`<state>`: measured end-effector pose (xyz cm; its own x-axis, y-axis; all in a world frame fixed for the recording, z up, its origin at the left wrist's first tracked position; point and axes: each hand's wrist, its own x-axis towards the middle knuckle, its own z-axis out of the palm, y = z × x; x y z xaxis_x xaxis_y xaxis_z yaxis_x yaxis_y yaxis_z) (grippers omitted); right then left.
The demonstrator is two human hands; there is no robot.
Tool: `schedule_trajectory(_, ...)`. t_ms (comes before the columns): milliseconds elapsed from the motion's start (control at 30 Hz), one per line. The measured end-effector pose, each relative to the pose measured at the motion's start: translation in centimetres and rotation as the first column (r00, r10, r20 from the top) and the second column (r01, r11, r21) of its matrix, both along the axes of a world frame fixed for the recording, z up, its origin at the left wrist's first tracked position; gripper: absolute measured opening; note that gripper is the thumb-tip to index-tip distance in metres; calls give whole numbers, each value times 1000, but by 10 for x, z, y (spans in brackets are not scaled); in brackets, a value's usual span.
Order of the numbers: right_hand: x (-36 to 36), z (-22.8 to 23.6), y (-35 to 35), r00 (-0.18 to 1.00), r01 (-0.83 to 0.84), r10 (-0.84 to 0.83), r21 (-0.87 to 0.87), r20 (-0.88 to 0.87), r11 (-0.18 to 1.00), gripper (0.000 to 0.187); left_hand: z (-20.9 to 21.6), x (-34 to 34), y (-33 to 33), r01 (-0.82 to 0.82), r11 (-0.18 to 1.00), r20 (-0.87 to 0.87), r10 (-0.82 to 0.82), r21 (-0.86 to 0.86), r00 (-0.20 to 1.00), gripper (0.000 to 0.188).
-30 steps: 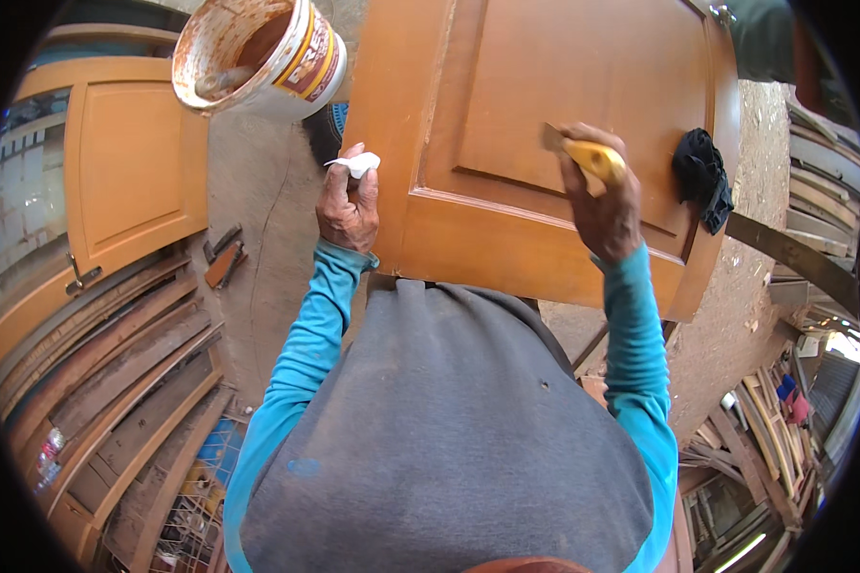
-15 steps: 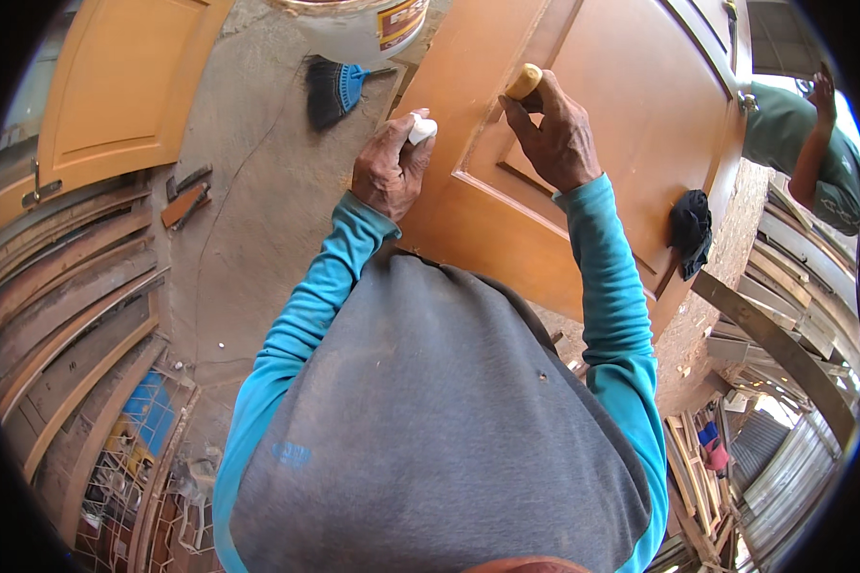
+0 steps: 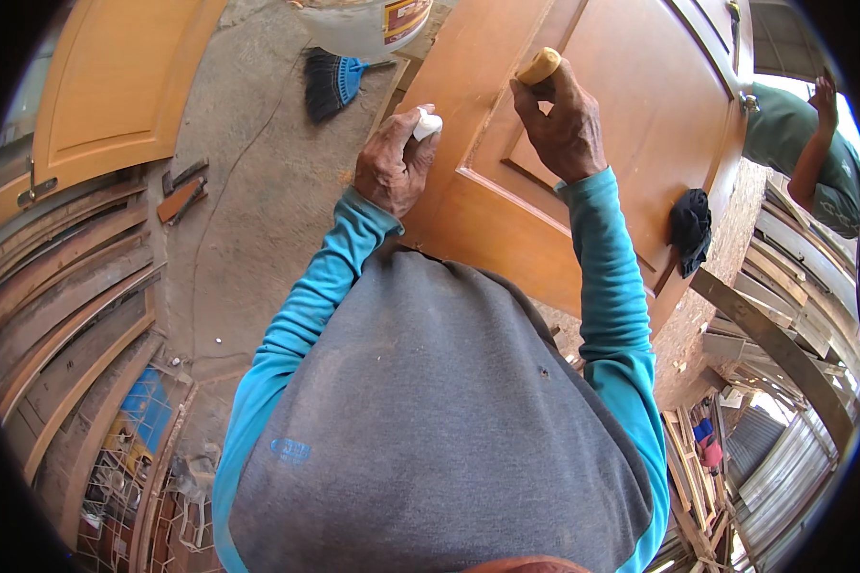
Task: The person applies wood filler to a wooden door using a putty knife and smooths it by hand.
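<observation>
A large orange-brown panelled wooden door (image 3: pixel 640 124) lies in front of me. My left hand (image 3: pixel 393 164) is closed by the door's left edge, pinching a small white lump (image 3: pixel 427 124) between thumb and fingers; what it is made of I cannot tell. Over the door's moulding, my right hand (image 3: pixel 566 122) is closed round a tan wooden tool handle (image 3: pixel 539 65). Its rounded butt sticks out above my fingers. The working end of that tool is hidden under the hand. A crumpled black cloth (image 3: pixel 691 231) rests on the door's right side.
Beyond the door's left edge are a white bucket (image 3: pixel 354 31) and a black-and-blue broom head (image 3: pixel 331 84). Another orange door (image 3: pixel 129 81) stands at the far left, with stacked boards (image 3: pixel 76 286) below it. A person in green (image 3: pixel 803 143) is at the right, near piled timber (image 3: pixel 798 277).
My right hand has moved slightly away from me, and the tool handle now leans over more to the right. My left hand has barely moved and keeps the white lump.
</observation>
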<state>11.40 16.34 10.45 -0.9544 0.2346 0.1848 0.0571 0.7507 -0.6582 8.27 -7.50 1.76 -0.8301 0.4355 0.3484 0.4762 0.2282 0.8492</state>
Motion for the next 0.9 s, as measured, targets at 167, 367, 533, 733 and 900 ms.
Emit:
schedule_trajectory(167,3,-7,5,1000,3,-4,71,16,997,27,1,-1,0,6,1000,-19,-7,-12,1000,32)
schedule_trajectory(367,-1,-10,4,1000,20,-20,-22,-15,1000,27,4,-1,1,16,999,18,-15,-40,1000,31)
schedule_trajectory(533,-5,-8,14,998,64,-63,45,-22,997,27,9,0,0,12,998,-9,-13,-64,1000,25)
schedule_trajectory(733,-17,-20,5,993,-6,10,34,-120,999,25,4,-1,3,26,997,-13,-27,-68,1000,27)
schedule_trajectory(900,-17,-17,25,993,50,-50,1,-109,999,26,6,0,4,26,997,-20,-28,-74,999,23)
